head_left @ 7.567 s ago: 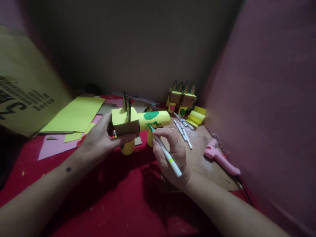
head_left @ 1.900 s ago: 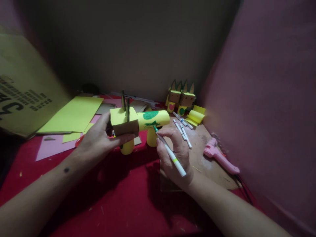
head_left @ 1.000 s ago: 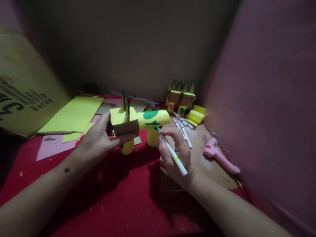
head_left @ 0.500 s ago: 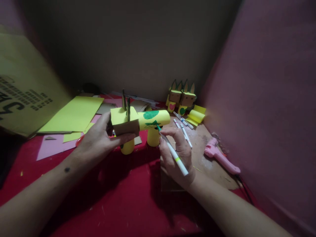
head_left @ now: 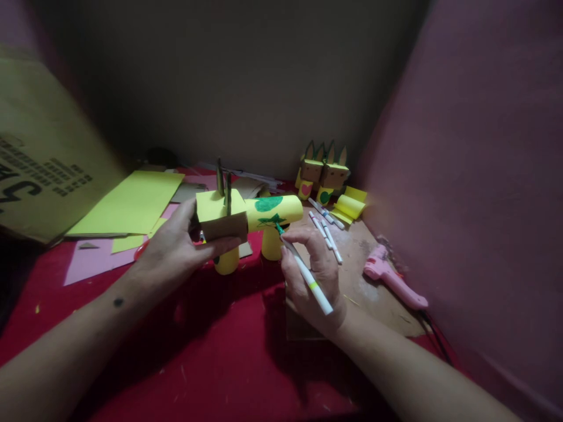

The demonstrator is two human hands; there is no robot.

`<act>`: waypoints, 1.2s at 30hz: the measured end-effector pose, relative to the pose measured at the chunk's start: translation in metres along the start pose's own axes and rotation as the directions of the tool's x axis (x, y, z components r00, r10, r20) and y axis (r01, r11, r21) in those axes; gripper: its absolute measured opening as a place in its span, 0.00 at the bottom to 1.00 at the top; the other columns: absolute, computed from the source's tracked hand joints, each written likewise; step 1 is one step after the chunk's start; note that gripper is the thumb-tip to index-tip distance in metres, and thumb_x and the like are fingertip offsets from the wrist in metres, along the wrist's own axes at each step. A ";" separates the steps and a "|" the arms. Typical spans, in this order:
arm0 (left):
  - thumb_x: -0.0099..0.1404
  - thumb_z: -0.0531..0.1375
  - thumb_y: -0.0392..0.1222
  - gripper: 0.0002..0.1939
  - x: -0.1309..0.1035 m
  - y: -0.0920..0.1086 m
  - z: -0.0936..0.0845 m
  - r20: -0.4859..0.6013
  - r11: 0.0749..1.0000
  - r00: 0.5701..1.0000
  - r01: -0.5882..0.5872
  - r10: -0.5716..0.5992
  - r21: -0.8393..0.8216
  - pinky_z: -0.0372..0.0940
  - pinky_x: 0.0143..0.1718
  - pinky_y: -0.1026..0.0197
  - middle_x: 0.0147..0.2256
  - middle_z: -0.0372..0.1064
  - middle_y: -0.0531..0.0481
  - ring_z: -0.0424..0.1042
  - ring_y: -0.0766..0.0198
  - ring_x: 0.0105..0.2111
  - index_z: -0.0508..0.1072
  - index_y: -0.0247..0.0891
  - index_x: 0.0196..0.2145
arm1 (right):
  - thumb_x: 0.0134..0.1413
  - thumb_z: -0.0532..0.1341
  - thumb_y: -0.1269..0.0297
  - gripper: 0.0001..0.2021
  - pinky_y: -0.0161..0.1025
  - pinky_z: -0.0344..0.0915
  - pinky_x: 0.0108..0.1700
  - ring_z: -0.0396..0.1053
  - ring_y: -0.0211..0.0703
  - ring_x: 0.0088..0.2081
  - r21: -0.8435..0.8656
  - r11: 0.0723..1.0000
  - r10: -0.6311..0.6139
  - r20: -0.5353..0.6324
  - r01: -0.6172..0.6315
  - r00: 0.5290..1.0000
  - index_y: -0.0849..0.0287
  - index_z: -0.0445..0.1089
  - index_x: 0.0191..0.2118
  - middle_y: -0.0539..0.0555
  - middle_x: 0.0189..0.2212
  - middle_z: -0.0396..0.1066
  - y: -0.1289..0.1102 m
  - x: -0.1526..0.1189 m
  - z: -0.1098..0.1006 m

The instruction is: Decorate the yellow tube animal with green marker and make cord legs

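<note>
A yellow paper animal figure (head_left: 288,208) has a boxy head with brown cardboard sides, two upright ears, tube legs and green patches on its body. My left hand (head_left: 180,246) grips the head, thumb along its lower front edge. Between the fingers and thumb of my right hand (head_left: 312,269) is a white marker (head_left: 308,275) with a yellow-green band. Its green tip touches the lower side of the body, at a jagged green patch under a filled green oval.
Several white markers (head_left: 325,231) and a pink glue gun (head_left: 396,280) lie on a brown board (head_left: 365,299) at right. Two similar figures (head_left: 334,176) stand behind. Yellow sheets (head_left: 127,202) and pink paper (head_left: 90,261) lie left, beside a large cardboard box (head_left: 44,152).
The marker tip and my right hand have shifted slightly left along the jagged green patch. My left hand keeps its grip on the head.
</note>
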State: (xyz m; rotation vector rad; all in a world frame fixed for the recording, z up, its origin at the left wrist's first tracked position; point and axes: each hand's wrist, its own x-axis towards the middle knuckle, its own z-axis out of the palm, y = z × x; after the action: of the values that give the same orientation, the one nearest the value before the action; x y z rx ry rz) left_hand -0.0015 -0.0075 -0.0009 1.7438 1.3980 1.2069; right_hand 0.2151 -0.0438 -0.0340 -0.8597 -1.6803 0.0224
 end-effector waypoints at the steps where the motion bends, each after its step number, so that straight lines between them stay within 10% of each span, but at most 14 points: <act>1: 0.50 0.71 0.49 0.32 0.000 0.000 0.000 0.001 1.000 1.000 -0.001 0.001 -0.010 0.67 0.34 0.58 0.40 0.75 0.47 0.73 0.55 0.36 0.70 0.40 0.51 | 0.61 0.58 0.73 0.08 0.47 0.70 0.42 0.71 0.45 0.38 -0.002 1.000 0.002 0.005 -0.002 1.000 0.55 0.67 0.44 0.53 0.36 0.71 0.000 0.000 0.000; 36: 0.49 0.71 0.52 0.32 -0.001 0.004 0.002 -0.006 1.000 1.000 -0.009 0.008 -0.017 0.67 0.35 0.58 0.40 0.75 0.47 0.74 0.54 0.37 0.70 0.39 0.49 | 0.61 0.58 0.72 0.08 0.47 0.71 0.42 0.71 0.45 0.38 0.004 1.000 0.000 -0.004 0.000 1.000 0.55 0.67 0.44 0.53 0.36 0.72 -0.002 0.000 0.003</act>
State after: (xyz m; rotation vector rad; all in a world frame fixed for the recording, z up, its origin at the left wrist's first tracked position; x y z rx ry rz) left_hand 0.0018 -0.0089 0.0014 1.7377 1.3814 1.2261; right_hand 0.2117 -0.0443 -0.0338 -0.8568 -1.6763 0.0240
